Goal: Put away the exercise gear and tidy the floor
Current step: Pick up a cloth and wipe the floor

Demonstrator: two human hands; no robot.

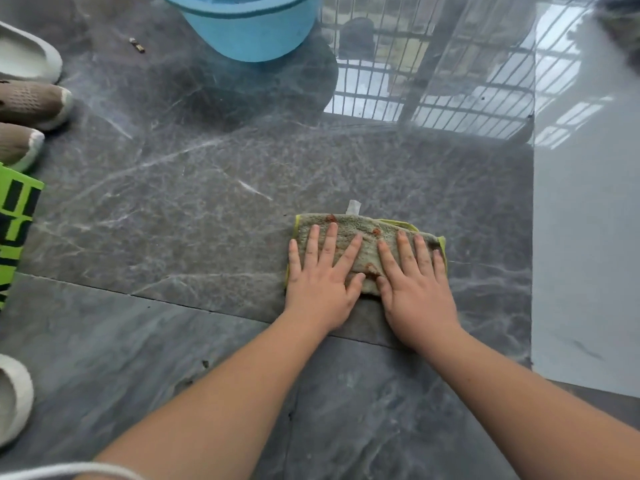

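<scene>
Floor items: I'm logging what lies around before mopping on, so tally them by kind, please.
Shoes: 4
Bucket: 1
Cloth: 1
Green box: 1
Small scrap: 1
Total: 8

Both palms press flat on a folded green cloth (360, 244) on the grey marble floor (173, 220): left hand (320, 277) beside right hand (414, 284). A blue bucket (249, 27) stands far, shoes (31, 102) at left.

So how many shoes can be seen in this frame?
4, all at the left edge and cut off by it: a white shoe at top, two tan mesh shoes below it, another white one lower down. More may lie out of frame.
</scene>
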